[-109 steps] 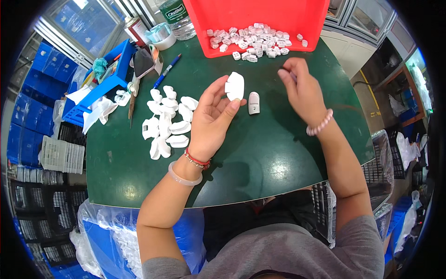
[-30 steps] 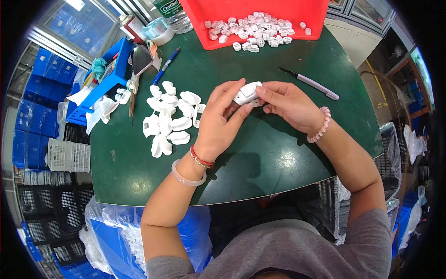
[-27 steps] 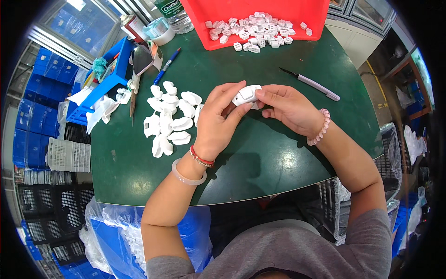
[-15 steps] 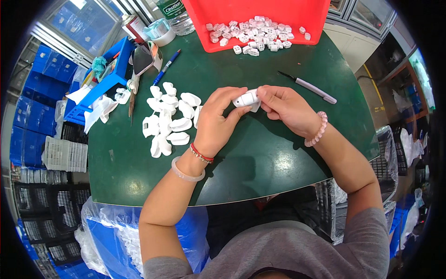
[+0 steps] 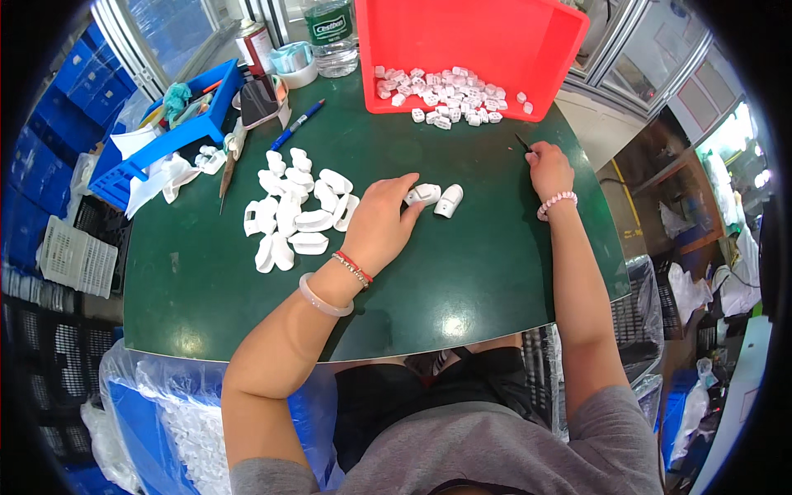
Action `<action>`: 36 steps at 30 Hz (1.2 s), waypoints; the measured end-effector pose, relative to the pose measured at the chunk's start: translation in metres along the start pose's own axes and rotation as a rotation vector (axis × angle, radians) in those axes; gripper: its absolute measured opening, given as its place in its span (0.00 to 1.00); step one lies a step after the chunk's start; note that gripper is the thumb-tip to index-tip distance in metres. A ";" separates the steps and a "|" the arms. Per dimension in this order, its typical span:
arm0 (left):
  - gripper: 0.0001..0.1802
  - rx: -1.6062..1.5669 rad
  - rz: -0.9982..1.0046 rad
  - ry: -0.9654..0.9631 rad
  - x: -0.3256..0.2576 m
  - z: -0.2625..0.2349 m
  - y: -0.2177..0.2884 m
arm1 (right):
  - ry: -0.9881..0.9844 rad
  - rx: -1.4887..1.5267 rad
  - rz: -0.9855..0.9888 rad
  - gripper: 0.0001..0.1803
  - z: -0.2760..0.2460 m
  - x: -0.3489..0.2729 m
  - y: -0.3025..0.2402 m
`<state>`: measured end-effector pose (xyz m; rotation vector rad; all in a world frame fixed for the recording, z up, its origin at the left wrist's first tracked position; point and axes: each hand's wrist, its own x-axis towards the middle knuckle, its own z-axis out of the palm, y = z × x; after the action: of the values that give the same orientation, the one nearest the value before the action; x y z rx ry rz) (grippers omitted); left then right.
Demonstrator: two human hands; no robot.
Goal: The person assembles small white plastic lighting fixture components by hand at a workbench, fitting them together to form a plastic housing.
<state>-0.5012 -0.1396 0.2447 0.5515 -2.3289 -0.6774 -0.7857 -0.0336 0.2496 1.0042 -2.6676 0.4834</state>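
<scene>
Left hand [image 5: 381, 221] pinches a white part [image 5: 424, 195].
Right hand [image 5: 551, 172] grips a knife [image 5: 522, 143] near the right edge of the worktop [image 5: 462, 285], its near middle open.

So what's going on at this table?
A person is working at a green table. The left hand has its fingers at a small white piece, with another white piece beside it. The right hand holds a thin dark-tipped tool. Loose white pieces lie to the left, and a red tray beyond holds smaller parts.
</scene>
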 end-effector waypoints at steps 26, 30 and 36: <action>0.15 0.171 0.005 0.392 0.014 -0.037 0.005 | 0.178 0.592 -0.743 0.08 -0.012 -0.033 -0.104; 0.12 -0.249 -0.164 0.264 0.013 -0.022 0.004 | -0.002 0.782 -0.629 0.08 -0.040 -0.071 -0.107; 0.15 -1.301 -0.450 -0.046 0.016 -0.020 0.007 | 0.122 0.788 -0.775 0.08 -0.036 -0.075 -0.096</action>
<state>-0.5000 -0.1497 0.2694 0.3922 -1.3067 -2.1286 -0.6615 -0.0434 0.2775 1.9803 -1.7281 1.3584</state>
